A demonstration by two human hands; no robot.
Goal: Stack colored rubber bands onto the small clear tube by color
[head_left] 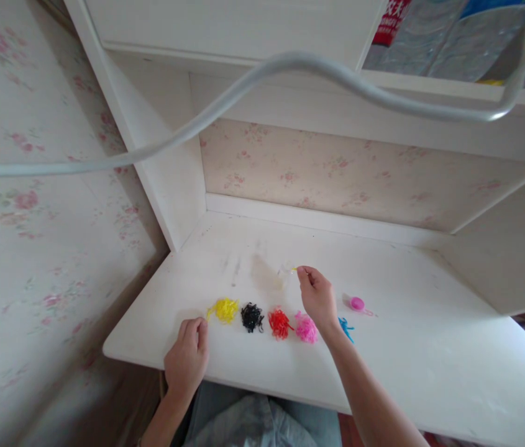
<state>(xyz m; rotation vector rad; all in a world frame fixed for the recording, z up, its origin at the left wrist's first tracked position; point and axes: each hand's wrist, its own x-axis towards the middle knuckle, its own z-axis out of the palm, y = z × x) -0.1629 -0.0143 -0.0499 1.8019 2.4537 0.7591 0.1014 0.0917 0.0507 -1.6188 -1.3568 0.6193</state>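
A row of small piles of thin strands lies on the white table: yellow (225, 310), black (252, 317), red (280, 323), pink (306, 328) and blue (346, 328). The blue one is partly covered by my right wrist. My left hand (187, 349) rests at the table's front edge with fingers curled, its fingertips by loose yellow strands; whether it grips one is unclear. Above the table, my right hand (317, 297) is closed in a pinch on a small yellow strand (294, 269). Something clear and faint shows just left of those fingertips, too indistinct to name.
A small pink round container (357, 303) with a thin pink piece beside it lies right of my right hand. A thick white cable (299, 61) crosses high in front. White shelf panels (150, 124) enclose the table; plastic-wrapped bottles (467, 37) sit upper right.
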